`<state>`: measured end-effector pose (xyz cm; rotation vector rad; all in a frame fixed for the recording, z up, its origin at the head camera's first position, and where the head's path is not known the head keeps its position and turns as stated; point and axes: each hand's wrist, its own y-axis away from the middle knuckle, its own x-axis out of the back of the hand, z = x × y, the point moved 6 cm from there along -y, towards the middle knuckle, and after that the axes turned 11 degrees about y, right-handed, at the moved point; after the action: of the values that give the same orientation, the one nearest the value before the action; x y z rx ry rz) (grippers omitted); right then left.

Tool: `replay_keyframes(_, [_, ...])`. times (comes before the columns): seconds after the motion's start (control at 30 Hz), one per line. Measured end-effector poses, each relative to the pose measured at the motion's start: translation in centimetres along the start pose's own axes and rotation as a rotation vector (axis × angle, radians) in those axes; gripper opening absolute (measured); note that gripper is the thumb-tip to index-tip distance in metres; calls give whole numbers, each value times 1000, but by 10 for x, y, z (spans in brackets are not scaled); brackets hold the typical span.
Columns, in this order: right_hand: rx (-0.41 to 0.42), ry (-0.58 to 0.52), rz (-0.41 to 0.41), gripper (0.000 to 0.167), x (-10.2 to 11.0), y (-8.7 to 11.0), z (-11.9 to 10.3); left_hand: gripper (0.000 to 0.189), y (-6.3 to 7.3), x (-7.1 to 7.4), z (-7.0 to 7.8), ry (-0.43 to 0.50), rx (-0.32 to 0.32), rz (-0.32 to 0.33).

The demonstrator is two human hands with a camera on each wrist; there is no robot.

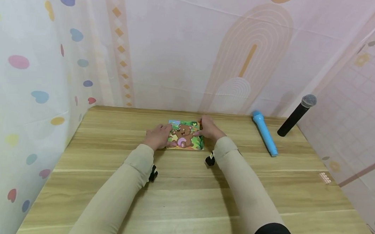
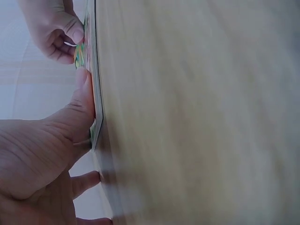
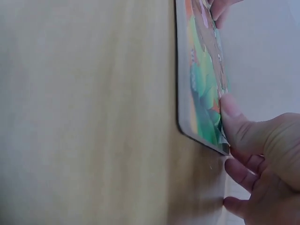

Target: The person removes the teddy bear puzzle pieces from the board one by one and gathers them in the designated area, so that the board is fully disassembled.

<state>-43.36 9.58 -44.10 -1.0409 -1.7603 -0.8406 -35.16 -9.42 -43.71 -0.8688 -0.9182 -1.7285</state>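
Note:
A jigsaw puzzle board with a brown bear picture lies flat near the table's back edge. At its left side my left hand rests, the thumb laid along the board and other fingers spread down to the table. Over the upper right corner is my right hand. Its thumb bends onto the picture. In the left wrist view its curled fingers pinch a small green and yellow piece standing a little above the board. The hands partly hide the board's side edges.
To the right lies a blue microphone, with a black microphone standing upright beyond it. A small pale studded block sits near the table's right edge. Patterned cloth hangs behind the wooden table.

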Motion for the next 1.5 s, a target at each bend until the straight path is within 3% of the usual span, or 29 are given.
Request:
replay_keyframes(0.17, [33, -79, 32, 54, 1, 2, 2, 85, 1, 3, 3, -35, -6, -14])
replay_keyframes(0.4, [58, -40, 59, 41, 1, 1, 4, 82, -1, 2, 8, -128, -18, -72])
replay_keyframes(0.8, [52, -21, 62, 39, -2, 1, 0, 84, -7, -1, 13, -36, 92, -157])
replay_keyframes(1.2, [37, 22, 52, 38, 0, 3, -3, 85, -12, -2, 15, -16, 150, -147])
replay_keyframes(1.5, [-9, -8, 52, 38, 0, 4, 0, 85, -20, -7, 11, -30, 175, -157])
